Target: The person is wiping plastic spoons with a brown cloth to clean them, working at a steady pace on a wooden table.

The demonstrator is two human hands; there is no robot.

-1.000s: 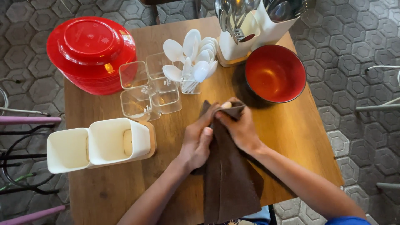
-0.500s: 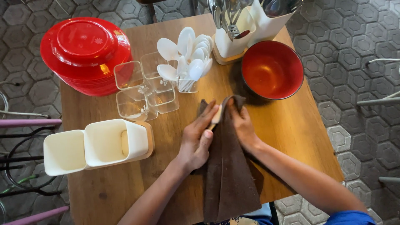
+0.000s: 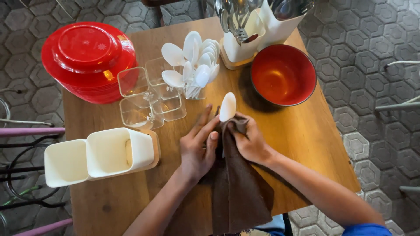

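A white soup spoon [image 3: 228, 106] sticks bowl-up out of a brown cloth [image 3: 239, 192] that lies on the wooden table [image 3: 306, 135]. My right hand [image 3: 250, 142] grips the cloth wrapped around the spoon's handle. My left hand [image 3: 197, 148] rests flat against the cloth beside it, fingers stretched toward the spoon. Just beyond stands a clear cup with several white spoons [image 3: 194, 65].
A stack of red bowls [image 3: 87, 61] sits at the far left, a single red bowl [image 3: 283, 78] at the right. Clear square containers [image 3: 148, 98] stand in the middle. Two empty white holders [image 3: 100, 155] sit near left; white holders with metal cutlery [image 3: 258, 22] at the back.
The white spoon has come up out of the cloth, its bowl now bare above my hands. Both hands have shifted slightly on the cloth.
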